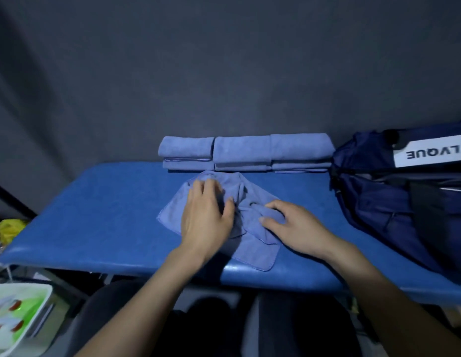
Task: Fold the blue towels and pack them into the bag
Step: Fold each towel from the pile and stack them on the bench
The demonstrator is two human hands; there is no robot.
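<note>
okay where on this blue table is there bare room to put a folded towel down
The widest bare patch of the blue table lies left of the loose towel, out to the table's left edge. A narrower strip runs between that towel and the navy bag. The middle is crowded: left hand and right hand work there, folded towels line the back.

A dark grey fabric backdrop [224, 60] fills the whole upper half of the view, hanging in soft vertical folds under dim, bluish light. In front of it stands a bench [95, 215] with a padded blue top, its near edge catching a faint sheen. At 8 o'clock, below the bench, a white tray [21, 318] holds green and red items, too blurred to identify. At 9 o'clock sits a crumpled yellow bag [8, 228].
</note>
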